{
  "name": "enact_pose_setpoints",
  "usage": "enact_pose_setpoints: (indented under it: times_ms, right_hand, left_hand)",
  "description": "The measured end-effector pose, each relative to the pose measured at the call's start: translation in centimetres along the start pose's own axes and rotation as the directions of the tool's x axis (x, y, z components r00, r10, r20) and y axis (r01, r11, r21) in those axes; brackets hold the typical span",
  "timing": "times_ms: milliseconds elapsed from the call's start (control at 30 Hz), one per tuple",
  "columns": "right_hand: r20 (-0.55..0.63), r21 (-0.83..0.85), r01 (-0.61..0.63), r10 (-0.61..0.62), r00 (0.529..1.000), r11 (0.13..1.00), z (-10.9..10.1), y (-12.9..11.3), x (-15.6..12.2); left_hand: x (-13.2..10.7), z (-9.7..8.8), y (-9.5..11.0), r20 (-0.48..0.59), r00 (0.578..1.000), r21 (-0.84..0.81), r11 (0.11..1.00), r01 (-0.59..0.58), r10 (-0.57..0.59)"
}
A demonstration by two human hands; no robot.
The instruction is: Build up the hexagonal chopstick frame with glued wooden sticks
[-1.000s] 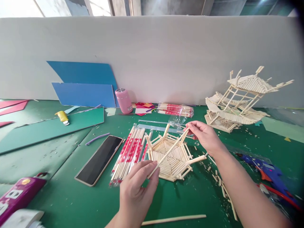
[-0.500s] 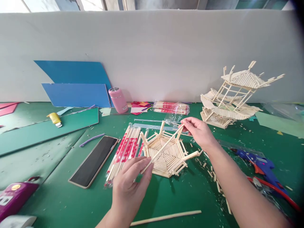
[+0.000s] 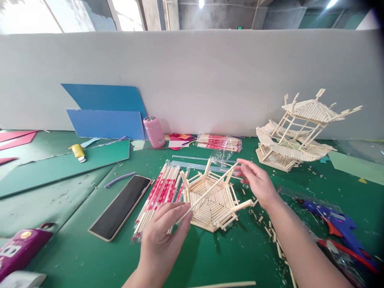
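Observation:
My left hand (image 3: 163, 236) pinches the near end of a long bamboo stick (image 3: 210, 188). The stick slants across the top of a hexagonal stick-built piece (image 3: 214, 208) on the green table. My right hand (image 3: 258, 182) hovers at the stick's far end, just right of the hexagonal piece, fingers spread and holding nothing. A pack of red-printed chopsticks (image 3: 160, 194) lies just left of the piece, beside my left hand.
A black phone (image 3: 120, 208) lies left of the chopsticks. A stick pagoda model (image 3: 297, 132) stands at the back right, a blue glue gun (image 3: 336, 220) near my right forearm. Behind are a pink bottle (image 3: 154, 131), blue boards (image 3: 105, 116) and another chopstick pack (image 3: 219, 142). Stick offcuts litter the mat.
My right hand has let go of the stick's far end and opened its fingers. My left hand keeps its pinch on the near end.

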State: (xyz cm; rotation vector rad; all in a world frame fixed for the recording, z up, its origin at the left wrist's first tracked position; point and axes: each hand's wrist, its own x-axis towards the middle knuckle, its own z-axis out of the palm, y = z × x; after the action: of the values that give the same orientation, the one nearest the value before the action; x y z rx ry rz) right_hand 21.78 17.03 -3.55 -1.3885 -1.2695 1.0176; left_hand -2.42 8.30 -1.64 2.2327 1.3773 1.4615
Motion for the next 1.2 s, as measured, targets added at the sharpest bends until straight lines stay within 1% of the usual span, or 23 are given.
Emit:
enact_pose_setpoints:
  times_ms: [100,233,367,467,567,633,733,800,833,900,967,1033,1200]
  right_hand:
    - [0.021,-0.008,-0.058,0.058,0.998,0.998,-0.2,1.6,-0.5]
    - [0.101,-0.002,-0.107,0.107,0.989,0.994,0.2,2.9,-1.2]
    - [0.129,-0.01,-0.124,0.124,0.984,0.992,0.6,2.9,-2.6]
    - [0.132,-0.026,-0.123,0.126,0.983,0.992,0.3,2.6,-3.9]
    - [0.148,-0.029,-0.112,0.115,0.982,0.993,-0.1,2.4,-4.8]
    - [0.133,-0.022,-0.1,0.102,0.986,0.995,-0.4,2.3,-4.9]
    - [0.027,0.002,-0.051,0.051,0.998,0.999,-0.8,1.9,-4.8]
    - [-0.042,0.067,0.003,0.0,0.999,0.998,-0.8,1.3,-4.8]
    - [-0.052,0.14,0.014,-0.007,0.999,0.99,-0.7,1.0,-4.7]
    - [-0.03,0.324,-0.008,0.019,0.999,0.946,-0.3,0.5,-4.7]
    - [0.004,0.455,-0.06,0.065,0.998,0.889,0.2,0.4,-4.6]
    - [0.004,0.495,-0.079,0.089,0.996,0.865,0.6,0.5,-4.4]
    - [-0.049,0.508,-0.059,0.097,0.994,0.859,1.1,0.6,-3.9]
  left_hand:
    - [0.0,0.0,-0.3,0.01,1.0,-0.016,1.0,0.009,-0.008]
    - [0.3,-0.2,-0.7,0.039,0.996,-0.036,0.996,0.081,-0.08]
    - [1.4,-0.7,-1.3,0.087,0.986,-0.07,0.986,0.149,-0.143]
    - [2.3,-1.1,-2.3,0.145,0.974,-0.165,0.966,0.198,-0.175]
    - [2.9,-1.4,-3.6,0.225,0.95,-0.271,0.923,0.273,-0.215]
    - [3.1,-1.5,-4.3,0.259,0.936,-0.315,0.895,0.315,-0.238]
    - [3.2,-1.5,-4.8,0.27,0.929,-0.339,0.878,0.339,-0.254]
    - [3.2,-1.4,-4.8,0.276,0.926,-0.343,0.874,0.344,-0.256]
    - [3.3,-1.4,-4.7,0.276,0.927,-0.345,0.874,0.341,-0.253]
    - [3.3,-1.3,-4.7,0.276,0.931,-0.346,0.879,0.329,-0.24]
    - [3.4,-1.3,-4.7,0.272,0.935,-0.34,0.886,0.315,-0.229]
    - [3.4,-1.2,-4.9,0.269,0.937,-0.321,0.896,0.306,-0.223]
    - [3.4,-1.3,-5.1,0.284,0.934,-0.267,0.918,0.293,-0.215]
